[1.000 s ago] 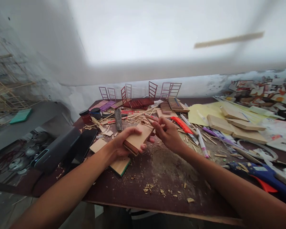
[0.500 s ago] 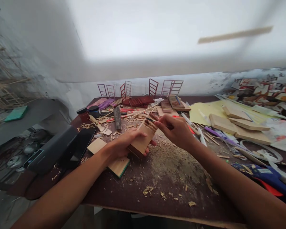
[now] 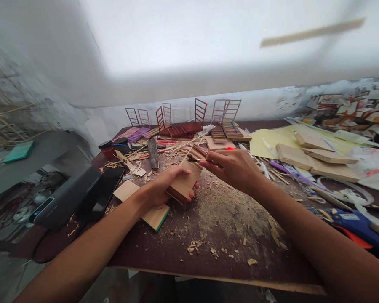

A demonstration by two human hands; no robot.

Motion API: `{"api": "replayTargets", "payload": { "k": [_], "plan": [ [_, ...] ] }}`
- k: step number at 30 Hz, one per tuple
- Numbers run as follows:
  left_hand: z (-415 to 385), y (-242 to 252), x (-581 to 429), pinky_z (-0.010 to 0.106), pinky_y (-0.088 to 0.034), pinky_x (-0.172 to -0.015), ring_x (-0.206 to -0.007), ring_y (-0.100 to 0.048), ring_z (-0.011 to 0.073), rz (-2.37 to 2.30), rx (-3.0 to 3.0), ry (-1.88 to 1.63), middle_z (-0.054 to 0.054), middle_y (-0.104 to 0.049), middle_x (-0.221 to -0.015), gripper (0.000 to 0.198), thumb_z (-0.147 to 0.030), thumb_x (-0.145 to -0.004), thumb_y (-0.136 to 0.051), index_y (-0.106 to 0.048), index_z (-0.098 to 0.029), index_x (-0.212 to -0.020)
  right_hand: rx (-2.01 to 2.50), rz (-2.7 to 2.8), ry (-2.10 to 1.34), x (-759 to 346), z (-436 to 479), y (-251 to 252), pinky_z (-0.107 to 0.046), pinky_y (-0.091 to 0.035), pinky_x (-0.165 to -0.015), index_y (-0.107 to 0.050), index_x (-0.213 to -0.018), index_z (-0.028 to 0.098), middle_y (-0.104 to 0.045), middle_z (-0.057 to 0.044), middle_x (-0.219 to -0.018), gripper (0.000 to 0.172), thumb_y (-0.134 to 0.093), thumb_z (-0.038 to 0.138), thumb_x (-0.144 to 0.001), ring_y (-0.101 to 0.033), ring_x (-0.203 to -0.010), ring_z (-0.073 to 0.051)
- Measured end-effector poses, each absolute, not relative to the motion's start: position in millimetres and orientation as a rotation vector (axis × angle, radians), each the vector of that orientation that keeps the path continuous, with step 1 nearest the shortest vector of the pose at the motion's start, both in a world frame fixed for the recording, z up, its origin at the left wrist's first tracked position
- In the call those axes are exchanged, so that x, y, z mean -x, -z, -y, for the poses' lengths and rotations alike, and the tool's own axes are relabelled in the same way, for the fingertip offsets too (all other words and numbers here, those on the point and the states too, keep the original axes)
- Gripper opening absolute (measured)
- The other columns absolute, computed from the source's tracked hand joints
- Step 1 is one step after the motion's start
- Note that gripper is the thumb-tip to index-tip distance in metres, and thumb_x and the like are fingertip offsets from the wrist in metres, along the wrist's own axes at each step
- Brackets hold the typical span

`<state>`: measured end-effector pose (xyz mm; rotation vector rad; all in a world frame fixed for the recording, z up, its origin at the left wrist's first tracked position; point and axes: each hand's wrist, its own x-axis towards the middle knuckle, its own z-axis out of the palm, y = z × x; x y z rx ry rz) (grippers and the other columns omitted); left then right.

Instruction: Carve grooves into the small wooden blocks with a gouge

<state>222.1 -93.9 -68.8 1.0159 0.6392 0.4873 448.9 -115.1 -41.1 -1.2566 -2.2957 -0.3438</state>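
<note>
A tan wooden block [image 3: 183,184] is held tilted above the table by my left hand [image 3: 167,181], thumb on top and fingers underneath. Brown stain or paint marks its far end, which has strips across it. My right hand [image 3: 233,165] pinches a small paintbrush [image 3: 194,159], its dark bristles at the block's stained end. Most of the brush handle is hidden in my fingers. Below my left wrist lies a flat wooden board [image 3: 156,216] with a green edge.
Small painted ladder-like frames [image 3: 201,110] stand at the back beside slatted pieces [image 3: 185,129]. Paint jars [image 3: 122,145] and a black phone [image 3: 109,189] are at left. Wood blocks [image 3: 293,155] lie on yellow paper [image 3: 265,143] at right. Sawdust [image 3: 230,214] covers the middle; a blue tool [image 3: 353,221] is at right.
My right hand has shifted the brush a little leftward across the block's stained end and rolled so its back shows more. My left hand keeps its hold. The view has tilted slightly.
</note>
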Motion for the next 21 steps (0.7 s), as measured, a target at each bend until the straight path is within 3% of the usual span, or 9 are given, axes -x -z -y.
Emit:
{"api": "replayTargets", "payload": {
  "k": [3,7,11,14,18,21],
  "plan": [
    [95.1,68.6,-222.3,0.027,-0.054,-0.055,-0.061,-0.063,0.0149,-0.663,-1.015,-0.48,0.008,-0.064,-0.086,0.032,-0.036,-0.083,-0.061,-0.059,-0.01,-0.102,1.282,2.259,0.195,-446.6,116.3,43.3,-0.032,-0.025,-0.062,-0.071,-0.085,0.019,-0.072,-0.008,-0.082,0.038,-0.051,0.045,-0.103,-0.052,-0.067,-0.014],
    [95.5,69.8,-222.0,0.028,-0.053,-0.054,-0.061,-0.064,0.0158,-0.704,-1.004,-0.456,0.008,-0.065,-0.085,0.028,-0.034,-0.083,-0.059,-0.059,-0.011,-0.1,1.316,2.195,-0.024,-440.3,116.2,50.1,-0.029,-0.026,-0.056,-0.062,-0.076,0.019,-0.055,0.001,-0.06,0.037,-0.054,0.044,-0.102,-0.041,-0.054,-0.01],
    [94.4,71.0,-221.1,0.028,-0.054,-0.055,-0.061,-0.064,0.0166,-0.735,-0.991,-0.452,0.008,-0.066,-0.083,0.028,-0.032,-0.084,-0.057,-0.057,-0.012,-0.104,1.341,2.167,-0.136,-432.4,115.7,55.9,-0.025,-0.024,-0.049,-0.048,-0.068,0.02,-0.042,0.006,-0.052,0.043,-0.051,0.044,-0.103,-0.035,-0.048,-0.008],
    [93.8,70.3,-220.2,0.028,-0.053,-0.054,-0.06,-0.064,0.0165,-0.741,-0.988,-0.463,0.008,-0.066,-0.081,0.028,-0.032,-0.084,-0.056,-0.056,-0.013,-0.105,1.364,2.13,-0.056,-427.6,117.8,57.8,-0.028,-0.024,-0.053,-0.05,-0.068,0.02,-0.05,0.002,-0.057,0.042,-0.052,0.042,-0.103,-0.038,-0.053,-0.01],
    [94.0,67.7,-218.7,0.027,-0.052,-0.054,-0.059,-0.063,0.016,-0.73,-0.985,-0.457,0.007,-0.065,-0.08,0.032,-0.032,-0.084,-0.057,-0.056,-0.013,-0.109,1.375,2.123,0.125,-426.4,122.1,55.0,-0.034,-0.016,-0.062,-0.067,-0.079,0.019,-0.068,-0.007,-0.075,0.033,-0.055,0.041,-0.1,-0.044,-0.064,-0.014],
    [94.0,67.0,-217.6,0.028,-0.052,-0.054,-0.059,-0.062,0.0156,-0.721,-0.984,-0.445,0.007,-0.065,-0.081,0.035,-0.033,-0.083,-0.059,-0.056,-0.013,-0.112,1.351,2.19,0.148,-428.4,123.0,49.7,-0.036,-0.014,-0.063,-0.073,-0.085,0.021,-0.07,-0.007,-0.076,0.03,-0.056,0.042,-0.099,-0.044,-0.064,-0.015]
  ]
}}
